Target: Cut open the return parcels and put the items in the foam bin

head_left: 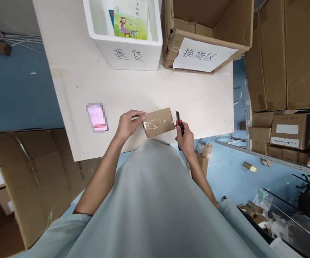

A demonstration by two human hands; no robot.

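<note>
A small brown cardboard box [159, 123] with shiny clear tape across it lies at the near edge of the white table [144, 89]. At its left end, my left hand [129, 124] grips the box between thumb and fingers. My right hand [185, 138] is wrapped round a red and black box cutter [180, 123] just beyond the box's right end. The cutter's dark blade points up, away from my body. Some right-hand fingertips are close to the box's corner; whether they touch it is too small to tell.
A white foam bin [136, 53] holding books and an open cardboard box [168, 53] stand at the table's far side. A blurred phone [97, 118] lies left. Shelves with cartons [289, 130] are at right.
</note>
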